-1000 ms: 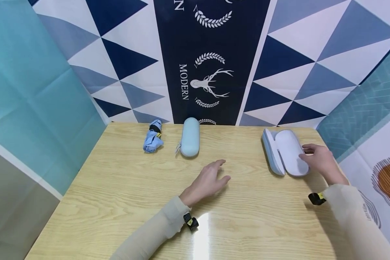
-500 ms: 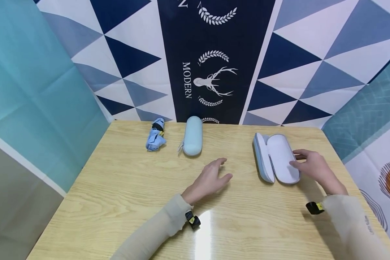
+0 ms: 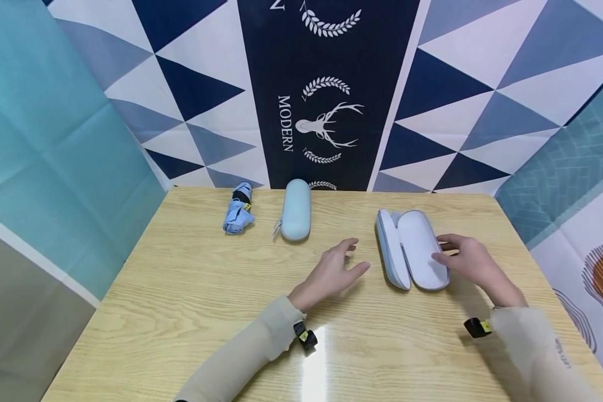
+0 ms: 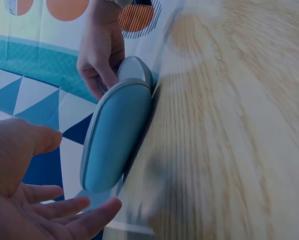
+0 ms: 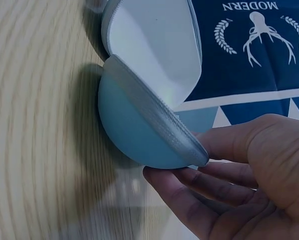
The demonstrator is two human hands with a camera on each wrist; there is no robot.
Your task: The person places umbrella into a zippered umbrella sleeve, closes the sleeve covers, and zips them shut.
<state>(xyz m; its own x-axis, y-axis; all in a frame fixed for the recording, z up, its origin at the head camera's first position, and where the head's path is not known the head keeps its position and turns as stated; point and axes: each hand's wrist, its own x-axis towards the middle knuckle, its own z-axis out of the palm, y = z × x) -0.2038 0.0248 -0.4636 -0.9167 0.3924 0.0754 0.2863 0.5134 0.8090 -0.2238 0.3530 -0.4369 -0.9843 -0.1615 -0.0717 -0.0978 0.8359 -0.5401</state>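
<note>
An unzipped light blue glasses case [image 3: 422, 251] with a white lining lies spread on the table, its two halves side by side. My right hand [image 3: 464, 259] pinches the rim of its right half, thumb at the inner edge and fingers under the shell, as the right wrist view shows with the case half [image 5: 139, 120]. To the left of the case, my left hand [image 3: 331, 271] reaches out with fingers parted, holding nothing. In the left wrist view the blue outer shell [image 4: 117, 135] stands just beyond its fingers.
Toward the back of the wooden table [image 3: 206, 290] lies a closed light blue zip case [image 3: 296, 211]. Left of it is a folded blue umbrella [image 3: 238, 209] with a black band. Patterned cloth walls [image 3: 201, 106] rise behind and at the sides.
My right hand has drawn the opened glasses case to the left and nearer to me. My left hand has shifted slightly right, still holding nothing.
</note>
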